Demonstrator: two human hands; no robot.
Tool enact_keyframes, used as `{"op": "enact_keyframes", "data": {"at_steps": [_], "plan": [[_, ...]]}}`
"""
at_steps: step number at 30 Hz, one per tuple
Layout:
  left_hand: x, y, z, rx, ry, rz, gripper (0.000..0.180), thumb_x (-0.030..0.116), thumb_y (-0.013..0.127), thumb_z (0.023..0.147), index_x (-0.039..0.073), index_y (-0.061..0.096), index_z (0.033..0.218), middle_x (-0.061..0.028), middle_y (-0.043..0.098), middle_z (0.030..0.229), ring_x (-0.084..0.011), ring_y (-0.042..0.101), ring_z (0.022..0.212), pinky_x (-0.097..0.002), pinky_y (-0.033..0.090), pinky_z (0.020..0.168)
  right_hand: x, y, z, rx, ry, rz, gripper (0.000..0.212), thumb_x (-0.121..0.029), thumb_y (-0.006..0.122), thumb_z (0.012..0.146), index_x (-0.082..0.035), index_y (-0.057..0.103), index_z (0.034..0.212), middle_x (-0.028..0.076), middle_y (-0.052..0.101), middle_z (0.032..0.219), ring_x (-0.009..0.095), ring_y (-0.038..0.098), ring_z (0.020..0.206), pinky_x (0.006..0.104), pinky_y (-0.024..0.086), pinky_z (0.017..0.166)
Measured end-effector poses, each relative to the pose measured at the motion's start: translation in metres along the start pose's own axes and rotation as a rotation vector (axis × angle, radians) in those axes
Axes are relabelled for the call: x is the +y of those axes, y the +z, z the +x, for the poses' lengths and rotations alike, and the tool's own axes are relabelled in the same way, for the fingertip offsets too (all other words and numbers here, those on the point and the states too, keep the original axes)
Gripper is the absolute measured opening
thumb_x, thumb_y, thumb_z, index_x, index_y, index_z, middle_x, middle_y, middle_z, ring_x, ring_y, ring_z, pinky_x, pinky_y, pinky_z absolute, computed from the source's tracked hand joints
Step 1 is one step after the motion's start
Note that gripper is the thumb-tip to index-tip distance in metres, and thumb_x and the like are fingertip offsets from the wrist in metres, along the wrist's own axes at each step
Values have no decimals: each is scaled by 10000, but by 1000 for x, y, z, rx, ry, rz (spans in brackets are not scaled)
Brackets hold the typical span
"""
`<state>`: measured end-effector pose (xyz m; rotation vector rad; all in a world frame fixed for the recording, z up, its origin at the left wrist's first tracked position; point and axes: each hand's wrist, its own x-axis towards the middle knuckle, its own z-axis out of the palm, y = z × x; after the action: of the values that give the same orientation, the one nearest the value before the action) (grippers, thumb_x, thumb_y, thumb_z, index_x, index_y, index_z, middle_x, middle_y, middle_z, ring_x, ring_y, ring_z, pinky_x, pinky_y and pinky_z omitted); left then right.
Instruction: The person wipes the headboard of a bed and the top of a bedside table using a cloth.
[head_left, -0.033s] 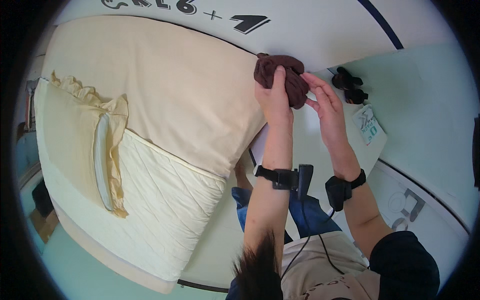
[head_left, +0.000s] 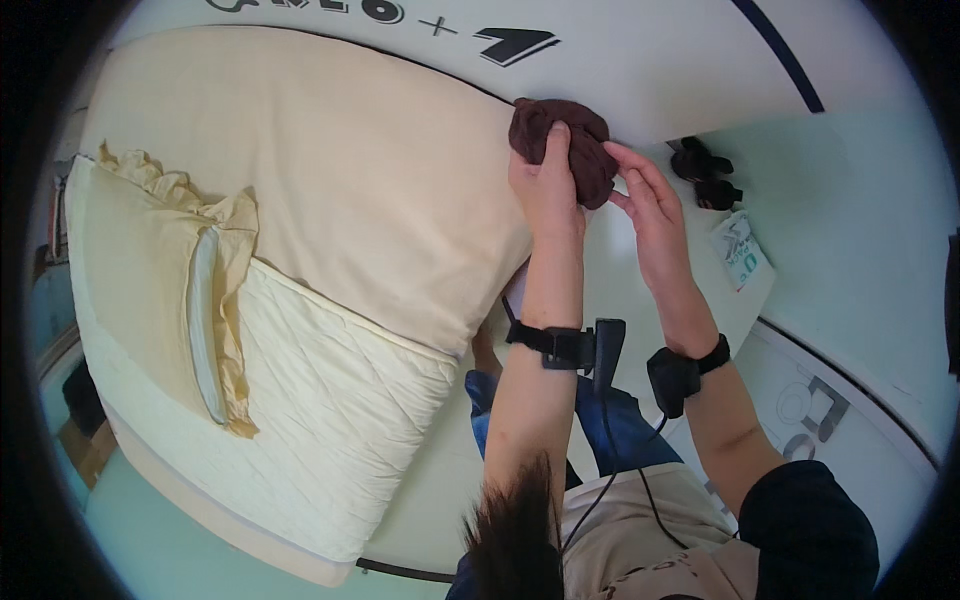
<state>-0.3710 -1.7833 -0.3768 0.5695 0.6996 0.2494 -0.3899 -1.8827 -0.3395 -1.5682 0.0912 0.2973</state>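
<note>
A dark brown cloth, bunched into a thick bundle, is held up near the corner of the bed, beside the white wall. My left hand is closed round its near left side, with the thumb laid over the top and the other fingers hidden beneath. At the bundle's right edge, my right hand holds it lightly by the fingertips and thumb. What the fingertips do behind the cloth is hidden. Each wrist wears a black strap with a small device on it.
To the left stands a bed with a peach sheet. A cream quilted pad and a frilled yellow pillow lie on it. Black objects and a white packet rest on a pale surface at right. Cables hang from my wrists.
The view has shifted very slightly. Both hands keep their hold on the brown cloth, which looks almost the same.
</note>
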Motion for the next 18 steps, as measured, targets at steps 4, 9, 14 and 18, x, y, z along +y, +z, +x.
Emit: {"op": "enact_keyframes", "data": {"at_steps": [4,9,14,18], "plan": [[20,-4,37,43,-44,90,274,87,663,872,-18,622,1122,-93,663,1002,-190,643,890,-317,531,790,12,29,16,36,30,-83,346,-188,427,1039,-52,531,1339,56,547,1309,139,505,1205,315,424,994],[56,-18,97,86,148,227,262,60,673,839,-40,641,1079,-109,673,991,-204,659,842,-322,547,739,29,72,41,84,17,-22,344,-148,484,1014,-65,530,1345,58,547,1301,141,517,1179,272,427,973],[114,-24,143,57,109,246,281,55,678,818,-46,638,1078,-119,674,991,-215,668,822,-331,556,737,45,101,58,6,-51,-418,407,-141,543,955,-87,506,1357,115,485,1411,212,503,1246,326,417,1022],[121,-37,154,-29,54,279,267,32,660,825,-42,631,1080,-111,676,994,-199,660,868,-333,544,767,39,126,63,-19,-118,-878,468,-187,589,901,-87,503,1350,158,468,1424,296,489,1275,377,409,1048]]}}
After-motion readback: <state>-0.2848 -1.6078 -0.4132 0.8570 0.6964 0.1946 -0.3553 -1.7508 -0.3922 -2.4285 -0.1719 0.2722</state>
